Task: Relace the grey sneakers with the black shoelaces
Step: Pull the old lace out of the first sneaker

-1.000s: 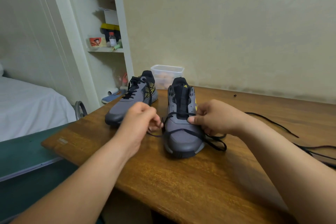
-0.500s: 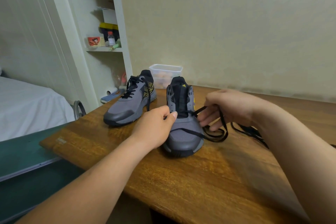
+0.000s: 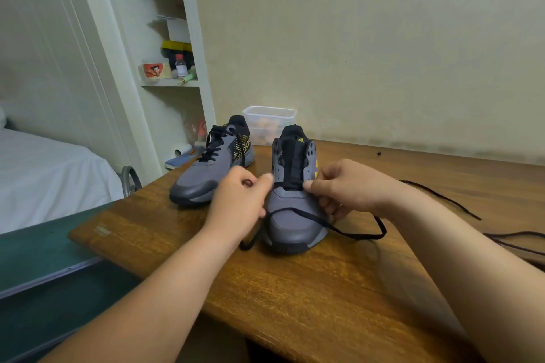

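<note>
- The laced sneaker [image 3: 203, 177] stands at the left of the table [image 3: 324, 289], close to its left edge. I judge this one is finished, so it is put aside, apart from my work.
- My left hand [image 3: 239, 203] is closed, thumb against forefinger, at the lowest eyelet on the left side of the unlaced sneaker [image 3: 283, 230]. It seems to pinch the black shoelace [image 3: 382, 231] there, because one end of the lace comes out under this hand and lies on the wood.
- The unlaced sneaker is between my two hands, toe toward me, tongue up and the upper eyelets empty. This way I see both eyelet rows together.
- The black shoelace makes one bar across the lowest eyelets, crosses over the toe and goes in a loose loop on the table to the right.
- My right hand [image 3: 348, 188] pinches the lace with thumb and forefinger at the lowest right eyelet, I think to make both sides even.
- A second lace [image 3: 442, 199] lies further right, well apart from the shoe. The loose loop is near it, so they can tangle.
- In front of the shoe the wood gives room for pulling. Behind, a plastic box [image 3: 269, 124] is near the heels.
</note>
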The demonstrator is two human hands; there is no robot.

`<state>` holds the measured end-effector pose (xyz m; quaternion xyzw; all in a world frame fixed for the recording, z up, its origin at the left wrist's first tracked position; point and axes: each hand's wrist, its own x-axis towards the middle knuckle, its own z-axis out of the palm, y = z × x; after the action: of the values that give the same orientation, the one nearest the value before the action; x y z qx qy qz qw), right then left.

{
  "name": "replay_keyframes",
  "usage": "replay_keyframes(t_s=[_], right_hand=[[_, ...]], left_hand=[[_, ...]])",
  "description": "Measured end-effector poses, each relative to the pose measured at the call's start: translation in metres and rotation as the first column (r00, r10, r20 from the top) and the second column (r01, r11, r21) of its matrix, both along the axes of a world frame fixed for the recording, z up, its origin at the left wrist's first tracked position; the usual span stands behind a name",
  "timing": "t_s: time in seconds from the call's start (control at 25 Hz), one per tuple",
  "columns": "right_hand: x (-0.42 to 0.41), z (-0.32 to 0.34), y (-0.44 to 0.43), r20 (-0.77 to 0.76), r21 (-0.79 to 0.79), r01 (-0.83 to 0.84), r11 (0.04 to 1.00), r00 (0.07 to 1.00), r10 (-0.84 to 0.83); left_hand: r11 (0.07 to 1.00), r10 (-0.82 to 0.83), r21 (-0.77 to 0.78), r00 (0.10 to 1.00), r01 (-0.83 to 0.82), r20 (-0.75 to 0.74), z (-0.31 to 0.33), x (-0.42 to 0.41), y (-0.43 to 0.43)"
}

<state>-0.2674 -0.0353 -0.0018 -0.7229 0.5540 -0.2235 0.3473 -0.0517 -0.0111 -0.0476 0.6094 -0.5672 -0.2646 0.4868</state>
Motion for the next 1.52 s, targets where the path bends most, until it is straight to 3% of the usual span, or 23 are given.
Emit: replay_keyframes(t_s=[0.04, 0.12, 0.2, 0.28, 0.32, 0.36, 0.44, 0.52, 0.6, 0.64, 0.72, 0.76, 0.8, 0.84, 0.92, 1.04, 1.16, 1.24, 1.28, 1.44, 1.52], right_hand=[[0.002, -0.001, 0.000, -0.026, -0.021, 0.003, 1.000, 1.000, -0.004], [0.003, 0.000, 0.000, -0.039, -0.038, -0.005, 0.999, 0.999, 0.003], [-0.007, 0.012, 0.001, 0.141, 0.047, 0.005, 0.999, 0.990, -0.012], [-0.025, 0.028, 0.003, 0.381, 0.186, -0.040, 0.982, 0.924, -0.035], [-0.032, 0.033, 0.005, 0.415, 0.218, -0.067, 0.974, 0.909, -0.031], [-0.034, 0.035, 0.006, 0.360, 0.219, -0.069, 0.973, 0.933, -0.015], [-0.027, 0.024, 0.005, 0.086, 0.156, -0.034, 0.987, 0.996, 0.021], [-0.011, 0.010, 0.002, -0.117, 0.042, -0.028, 0.999, 0.993, 0.033], [-0.002, 0.000, -0.001, -0.215, -0.102, -0.080, 0.992, 0.975, 0.056], [-0.002, -0.003, -0.003, -0.237, -0.147, -0.098, 0.984, 0.970, 0.061], [-0.006, -0.002, -0.005, -0.197, -0.140, -0.074, 0.987, 0.979, 0.045], [-0.007, -0.001, -0.005, -0.162, -0.120, -0.052, 0.991, 0.986, 0.032], [-0.007, -0.001, -0.005, -0.143, -0.114, -0.034, 0.993, 0.990, 0.017], [-0.007, -0.002, -0.005, -0.148, -0.123, -0.032, 0.992, 0.989, 0.013], [-0.003, -0.002, -0.003, -0.204, -0.152, -0.068, 0.986, 0.978, 0.036], [-0.004, 0.000, -0.002, -0.226, -0.181, -0.094, 0.979, 0.973, 0.052], [-0.016, 0.018, -0.002, 0.050, -0.146, 0.041, 0.988, 0.998, -0.034], [-0.026, 0.028, -0.003, 0.268, -0.068, 0.123, 0.990, 0.958, -0.100], [-0.029, 0.030, -0.003, 0.274, -0.038, 0.110, 0.993, 0.957, -0.096], [-0.019, 0.008, -0.005, -0.055, 0.070, -0.056, 0.996, 0.997, 0.060], [-0.013, -0.004, -0.009, -0.112, 0.025, -0.089, 0.996, 0.989, 0.092]], left_hand=[[1.000, -0.026, 0.021, 0.980, 0.023, 0.195, -0.002, -0.002, -0.002], [0.999, -0.043, 0.040, 0.912, 0.029, 0.408, -0.001, -0.004, -0.004], [0.999, -0.035, 0.044, 0.880, 0.016, 0.474, 0.004, -0.005, -0.005], [0.999, -0.038, 0.045, 0.871, 0.018, 0.491, 0.006, -0.007, -0.003], [0.999, -0.044, 0.046, 0.868, 0.025, 0.494, 0.006, -0.008, -0.002], [0.999, -0.045, 0.041, 0.864, 0.028, 0.501, 0.007, -0.008, -0.002], [0.998, -0.057, 0.044, 0.856, 0.040, 0.514, 0.008, -0.007, -0.002], [0.995, -0.095, 0.044, 0.858, 0.085, 0.505, 0.009, -0.006, -0.003], [0.992, -0.126, 0.040, 0.876, 0.122, 0.465, 0.014, -0.003, -0.005], [0.993, -0.114, 0.032, 0.911, 0.111, 0.396, 0.015, -0.001, -0.006], [1.000, -0.002, -0.015, 0.997, 0.003, 0.075, 0.015, 0.006, -0.008], [0.996, 0.074, -0.042, 0.993, -0.078, -0.090, 0.015, 0.010, -0.007], [0.989, 0.123, -0.057, 0.979, -0.134, -0.165, 0.013, 0.013, -0.007], [0.989, 0.128, -0.053, 0.983, -0.136, -0.128, 0.010, 0.014, -0.006], [1.000, 0.022, 0.009, 0.996, -0.023, 0.086, 0.003, 0.007, -0.001], [0.999, -0.046, 0.000, 0.919, 0.049, 0.391, -0.005, 0.000, -0.002], [0.995, -0.018, -0.076, 0.870, 0.063, 0.493, -0.009, -0.002, -0.001], [0.993, 0.001, -0.099, 0.860, 0.058, 0.511, -0.011, -0.004, 0.001], [0.993, 0.003, -0.101, 0.864, 0.056, 0.503, -0.011, -0.004, 0.001], [0.988, -0.008, -0.128, 0.872, 0.081, 0.489, -0.007, -0.004, -0.006], [0.986, -0.034, -0.128, 0.877, 0.109, 0.479, -0.004, -0.003, -0.009]])
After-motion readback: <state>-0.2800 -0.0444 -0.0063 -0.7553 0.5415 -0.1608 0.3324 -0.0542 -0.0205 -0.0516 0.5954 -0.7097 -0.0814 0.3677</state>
